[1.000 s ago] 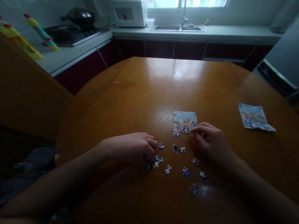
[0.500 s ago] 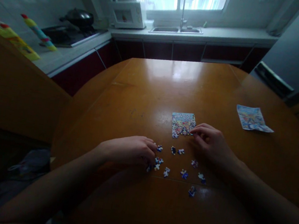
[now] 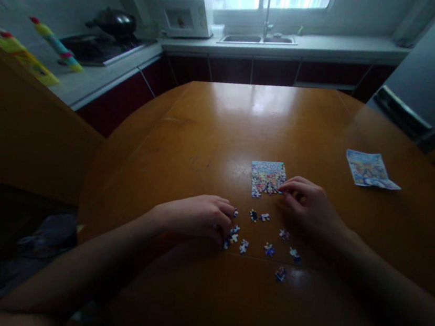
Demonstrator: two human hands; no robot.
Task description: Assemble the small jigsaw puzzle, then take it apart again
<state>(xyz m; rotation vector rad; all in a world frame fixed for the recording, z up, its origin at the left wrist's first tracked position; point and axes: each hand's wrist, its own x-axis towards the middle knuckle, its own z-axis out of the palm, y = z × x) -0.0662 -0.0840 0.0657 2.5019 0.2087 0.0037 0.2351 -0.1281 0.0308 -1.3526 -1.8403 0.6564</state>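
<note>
A partly assembled jigsaw puzzle [image 3: 267, 175] lies flat on the table, its lower edge ragged. My right hand [image 3: 304, 197] is at its lower right corner, thumb and forefinger pinched on a small puzzle piece [image 3: 279, 192] that touches the assembled part. My left hand [image 3: 205, 215] rests lower left, with fingers curled down over a cluster of loose puzzle pieces [image 3: 234, 236]. What its fingertips hold, if anything, is hidden. Between and below the hands lie several more pieces, among them a dark one [image 3: 254, 215] and a blue one [image 3: 269, 249].
A creased picture sheet [image 3: 371, 169] lies on the right of the round-ended wooden table [image 3: 222, 121]. Beyond the table are a counter with a sink [image 3: 240, 38], a microwave [image 3: 185, 17], and a wok [image 3: 116, 22] on the stove. Cleaner bottles [image 3: 55, 43] stand at left.
My left hand has shifted slightly right, covering more of the loose pieces there. My right hand stays at the puzzle's corner. The whole view has tilted a little.
</note>
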